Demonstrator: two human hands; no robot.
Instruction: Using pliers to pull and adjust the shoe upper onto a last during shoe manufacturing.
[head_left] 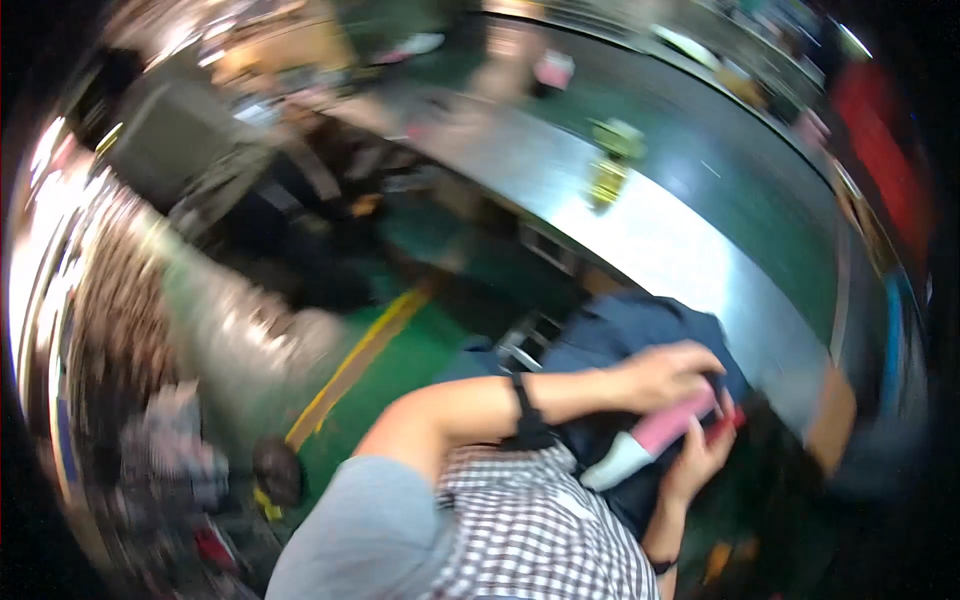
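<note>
A pink and white sock-like piece (662, 432) hangs over my lap, its white rounded end pointing down and to the left. My left hand (675, 375) closes on its upper end, near a dark part. From below, my right hand (702, 455) grips the same piece, thumb against the pink side. A small red item (725, 424) shows at the right hand's fingertips; blur hides its kind. Dark bands circle both of my forearms.
A long metal-edged table (700, 250) with a green top runs ahead of me. Yellow-green objects (612, 165) stand on it. Another person in grey-green (190, 150) sits at the left. A yellow line (365, 355) crosses the green floor.
</note>
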